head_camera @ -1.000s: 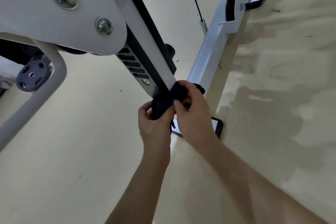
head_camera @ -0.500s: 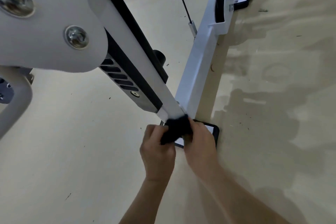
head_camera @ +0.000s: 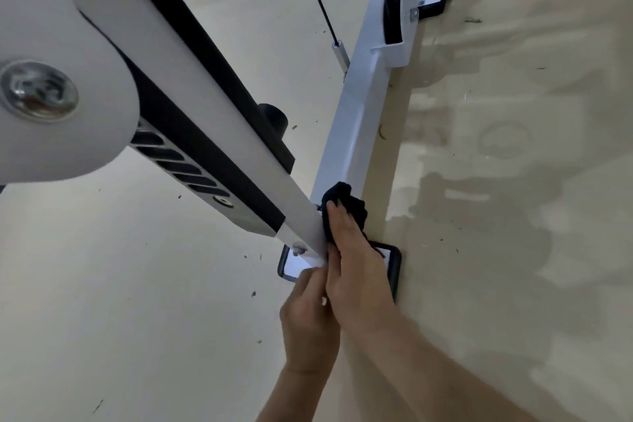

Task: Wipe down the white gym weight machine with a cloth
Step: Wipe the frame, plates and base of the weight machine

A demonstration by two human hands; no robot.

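On my feed the white weight machine's slanted post runs from upper left down to a black-rimmed foot plate on the floor. The left hand sits at the post's lower end, fingers curled, tips against the white metal; I cannot tell whether they grip anything. Just right of it, the right hand lies with fingers straight and together, pressing the black cloth onto the joint where post meets white base beam. Further right, the floor shows damp patches.
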